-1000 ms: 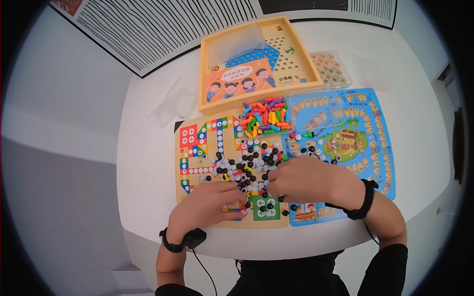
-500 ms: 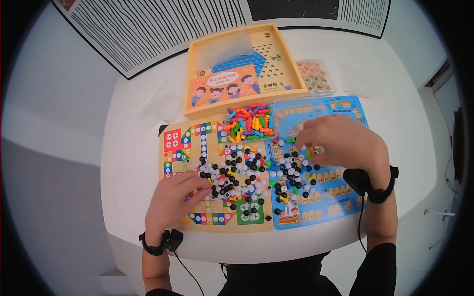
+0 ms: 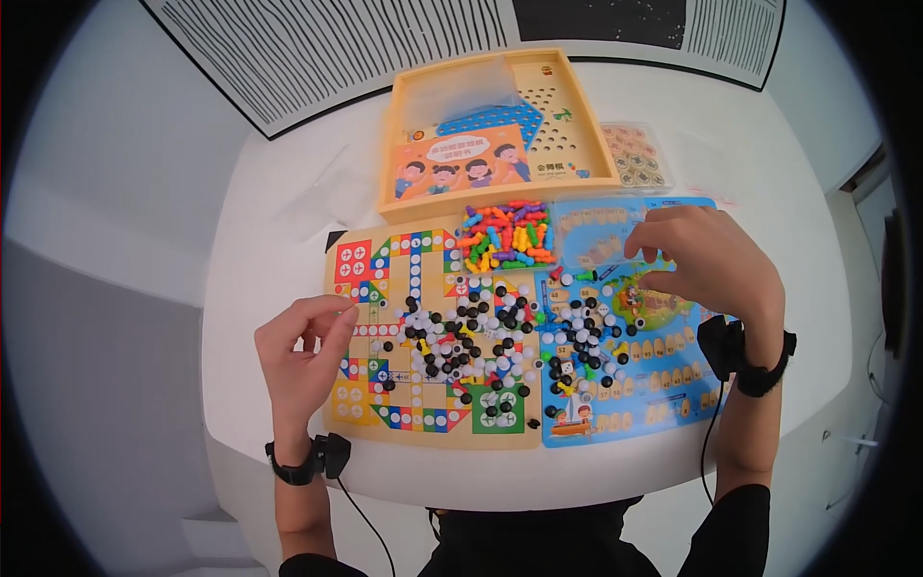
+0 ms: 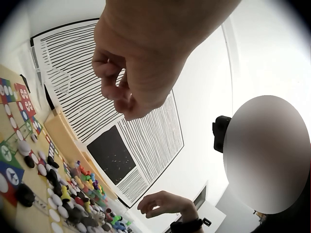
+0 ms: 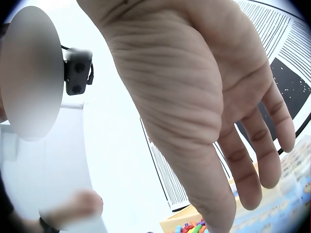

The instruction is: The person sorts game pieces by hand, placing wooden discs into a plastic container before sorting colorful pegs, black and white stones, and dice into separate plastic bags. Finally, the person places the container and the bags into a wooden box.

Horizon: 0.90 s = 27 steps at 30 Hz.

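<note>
Room to pass lay along the near edge of the bench; over the boards, scattered black and white pieces stood in the way, and beyond, the wooden tray's raised walls.

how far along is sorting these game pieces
Most pawns look done, boxed, like the xiangqi pieces. Nothing shows in the left hand or right hand. Unsorted: black and white stones, a die and stray pawns across the ludo board and blue board.
</note>
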Each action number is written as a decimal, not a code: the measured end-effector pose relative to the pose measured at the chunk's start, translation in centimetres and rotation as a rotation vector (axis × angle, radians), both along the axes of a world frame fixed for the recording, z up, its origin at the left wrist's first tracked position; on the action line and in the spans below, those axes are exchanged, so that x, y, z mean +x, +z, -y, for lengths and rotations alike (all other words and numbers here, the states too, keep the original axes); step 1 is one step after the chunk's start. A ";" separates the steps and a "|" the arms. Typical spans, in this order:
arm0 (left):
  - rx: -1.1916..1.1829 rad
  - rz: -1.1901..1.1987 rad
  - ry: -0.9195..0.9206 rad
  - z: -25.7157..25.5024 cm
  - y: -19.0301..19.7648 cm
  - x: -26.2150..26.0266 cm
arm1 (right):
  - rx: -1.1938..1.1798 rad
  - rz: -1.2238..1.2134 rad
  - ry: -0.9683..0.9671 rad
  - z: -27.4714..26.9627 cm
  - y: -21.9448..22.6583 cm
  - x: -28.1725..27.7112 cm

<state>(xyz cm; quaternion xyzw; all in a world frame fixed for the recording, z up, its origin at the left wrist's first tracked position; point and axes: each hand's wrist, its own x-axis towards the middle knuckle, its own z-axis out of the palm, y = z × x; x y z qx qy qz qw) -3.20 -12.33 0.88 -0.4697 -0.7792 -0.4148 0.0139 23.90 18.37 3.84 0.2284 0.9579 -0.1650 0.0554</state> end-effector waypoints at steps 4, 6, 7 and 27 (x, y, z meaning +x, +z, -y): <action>-0.010 0.003 0.024 -0.3 0.1 -0.2 | -0.014 -0.003 0.053 0.1 -0.4 -0.6; -0.015 -0.016 0.030 -0.3 0.5 -0.5 | -0.041 0.055 0.017 0.3 -0.3 -0.8; -0.019 -0.025 0.041 -0.1 0.6 -0.7 | -0.044 0.046 0.028 0.4 -0.3 -0.9; -0.707 -0.020 -0.379 1.2 -1.4 -0.2 | -0.038 0.025 0.092 0.7 -2.1 -1.2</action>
